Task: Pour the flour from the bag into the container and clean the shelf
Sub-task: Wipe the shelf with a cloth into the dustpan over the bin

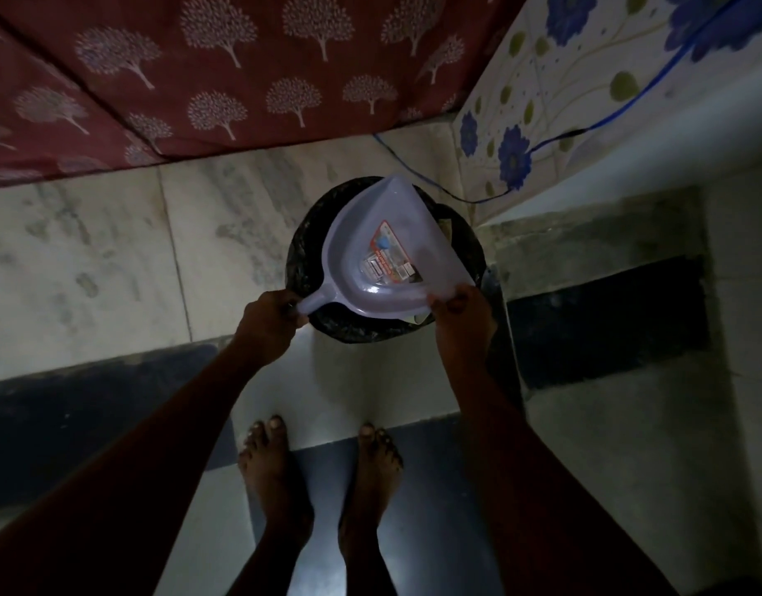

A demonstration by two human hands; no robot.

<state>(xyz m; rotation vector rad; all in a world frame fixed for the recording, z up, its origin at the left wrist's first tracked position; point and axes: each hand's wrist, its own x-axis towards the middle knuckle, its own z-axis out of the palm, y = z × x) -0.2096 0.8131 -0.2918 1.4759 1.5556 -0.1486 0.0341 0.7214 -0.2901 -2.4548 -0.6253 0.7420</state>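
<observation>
A pale lilac plastic dustpan with a red and white label is held tilted over a round bin lined with a black bag on the floor. My left hand is closed around the dustpan's handle at the bin's near left rim. My right hand grips the dustpan's near right corner. A bit of pale paper shows in the bin under the pan. No flour bag, container or shelf is in view.
A maroon curtain with white tree prints hangs behind the bin. A wall with blue flower tiles and a blue cable stands at the right. My bare feet stand on pale and dark floor tiles. The light is dim.
</observation>
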